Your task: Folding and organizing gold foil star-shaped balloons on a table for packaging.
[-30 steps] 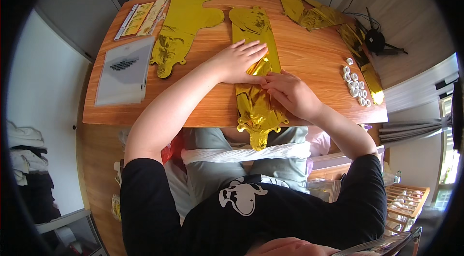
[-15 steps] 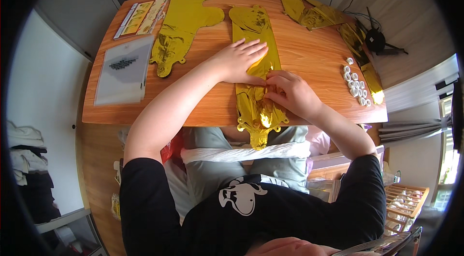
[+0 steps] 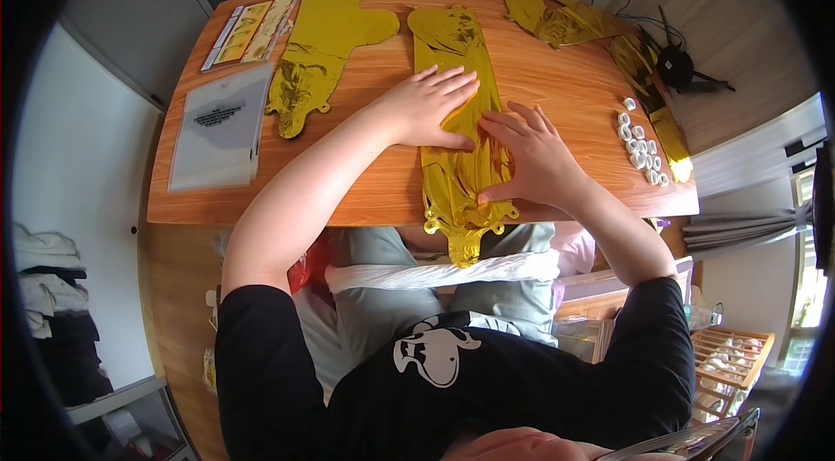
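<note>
A long gold foil balloon, flat and wrinkled, lies lengthwise in front of me, its tabbed tail hanging over the table's near edge. My left hand rests flat across its middle, fingers spread toward the far right. On the balloon's lower right side lies my right hand, thumb and fingers apart, the fingertips touching the foil. Neither hand grips anything. A second gold foil balloon, shaped like a letter, lies flat to the left of my left forearm.
More gold foil lies at the far right of the wooden table. Several white ribbon-like rolls cluster near the right edge, beside a black stand. A clear plastic sleeve and a printed card lie at left.
My right hand has opened from a pinch on the foil, its fingers now spread over the balloon's right side. My left hand stays nearly in place.
</note>
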Action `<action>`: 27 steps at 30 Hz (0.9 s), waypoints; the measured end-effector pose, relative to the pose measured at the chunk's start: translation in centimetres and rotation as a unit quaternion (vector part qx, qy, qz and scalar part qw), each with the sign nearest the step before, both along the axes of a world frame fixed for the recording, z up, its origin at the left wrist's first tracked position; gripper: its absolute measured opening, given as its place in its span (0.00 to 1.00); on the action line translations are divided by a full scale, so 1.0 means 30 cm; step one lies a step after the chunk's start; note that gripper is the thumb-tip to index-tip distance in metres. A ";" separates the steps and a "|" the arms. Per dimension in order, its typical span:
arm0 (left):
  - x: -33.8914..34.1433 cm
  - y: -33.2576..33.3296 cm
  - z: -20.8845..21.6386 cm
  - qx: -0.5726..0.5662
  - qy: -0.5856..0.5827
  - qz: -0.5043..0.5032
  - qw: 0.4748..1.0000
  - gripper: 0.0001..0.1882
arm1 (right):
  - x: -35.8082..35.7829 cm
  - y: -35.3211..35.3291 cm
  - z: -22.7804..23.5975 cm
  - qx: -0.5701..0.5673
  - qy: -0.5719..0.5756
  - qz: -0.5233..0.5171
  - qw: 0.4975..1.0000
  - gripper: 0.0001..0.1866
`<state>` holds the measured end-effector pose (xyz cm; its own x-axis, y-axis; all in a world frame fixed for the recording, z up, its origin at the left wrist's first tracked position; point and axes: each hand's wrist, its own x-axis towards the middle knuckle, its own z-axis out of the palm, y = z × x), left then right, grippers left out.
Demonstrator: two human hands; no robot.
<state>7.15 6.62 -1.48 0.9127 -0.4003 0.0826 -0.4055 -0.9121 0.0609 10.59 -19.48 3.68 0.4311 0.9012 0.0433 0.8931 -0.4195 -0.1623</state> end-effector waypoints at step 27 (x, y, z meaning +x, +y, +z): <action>0.003 0.001 0.000 -0.030 -0.030 -0.011 0.999 0.57 | 0.126 -0.092 -0.062 0.122 0.013 0.195 0.973 0.20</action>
<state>7.23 6.63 -1.49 0.8969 -0.4122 0.1603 -0.4291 -0.8988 0.0898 14.37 -22.24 1.83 0.0618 0.9608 0.2701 0.9711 0.0046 -0.2387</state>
